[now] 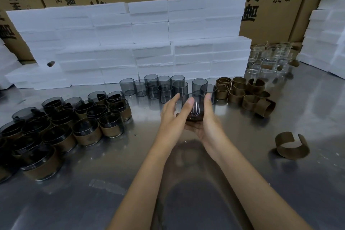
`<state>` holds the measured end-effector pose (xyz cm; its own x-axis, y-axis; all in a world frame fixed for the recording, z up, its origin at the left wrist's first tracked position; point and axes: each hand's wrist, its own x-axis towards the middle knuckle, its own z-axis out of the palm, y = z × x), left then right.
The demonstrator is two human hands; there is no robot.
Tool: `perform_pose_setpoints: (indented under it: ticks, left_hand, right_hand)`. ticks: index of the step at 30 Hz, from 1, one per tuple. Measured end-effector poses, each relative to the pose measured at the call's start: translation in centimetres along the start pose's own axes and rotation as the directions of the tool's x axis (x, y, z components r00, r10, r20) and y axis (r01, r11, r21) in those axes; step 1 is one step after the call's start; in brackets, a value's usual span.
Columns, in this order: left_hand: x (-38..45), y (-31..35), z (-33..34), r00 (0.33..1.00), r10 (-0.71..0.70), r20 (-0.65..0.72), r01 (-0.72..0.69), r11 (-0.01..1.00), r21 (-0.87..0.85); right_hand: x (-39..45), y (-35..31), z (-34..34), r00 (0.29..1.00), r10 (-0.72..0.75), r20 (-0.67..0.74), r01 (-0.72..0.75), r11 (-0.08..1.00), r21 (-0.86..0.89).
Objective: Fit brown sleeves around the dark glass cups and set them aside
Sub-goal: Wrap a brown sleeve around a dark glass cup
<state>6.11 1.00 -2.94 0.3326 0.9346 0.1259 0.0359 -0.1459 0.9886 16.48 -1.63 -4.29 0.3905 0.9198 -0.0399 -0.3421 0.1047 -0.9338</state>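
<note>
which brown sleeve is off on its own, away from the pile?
The open C-shaped brown sleeve on the metal table, near right, beside the right forearm. All the other loose sleeves cluster at the back, right of the bare dark cups.

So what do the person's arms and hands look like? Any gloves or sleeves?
No gloves and no sleeves in view. Both forearms are bare from the bottom edge of the picture up to the wrists. The left hand and right hand are bare too, with short nails. No watch, ring or bracelet shows.

Two bare forearms with no sleeves; left grip (pixel 172 117) and right grip (pixel 207 119) ungloved.
</note>
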Motion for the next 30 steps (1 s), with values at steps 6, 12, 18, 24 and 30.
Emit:
perform_pose_setpoints:
  ticks: [6, 12, 18, 24, 30]
  left_hand:
    - [0.7, -0.3, -0.7, 0.981, 0.178, -0.082, -0.181, 0.983, -0.031]
    - [0.5, 0.0, -0.4, 0.99, 0.056, -0.126, -0.078, 0.982, -0.174]
    - [0.3, 0.3, -0.8, 0.996, 0.076, -0.053, -0.086, 0.969, -0.233]
    - [0.1, -0.1, -0.2, 0.986, 0.143, 0.087, -0.129, 0.98, -0.149]
    - [0.3, -0.3, 0.0, 0.979, 0.164, 0.12, -0.149, 0.981, -0.126]
  right_hand:
    - [0.3, 0.4, -0.7, 0.98, -0.136, -0.148, 0.129, 0.99, -0.059]
    - [-0.1, -0.1, -0.7, 0.978, -0.145, -0.148, 0.144, 0.989, -0.021]
    - [-0.7, -0.9, -0.8, 0.988, 0.136, 0.07, -0.15, 0.952, 0.266]
    - [-0.4, -1.1, -1.1, 0.985, 0.156, 0.068, -0.17, 0.908, 0.382]
    - [-0.4, -1.4, -1.2, 0.979, 0.2, 0.044, -0.202, 0.904, 0.377]
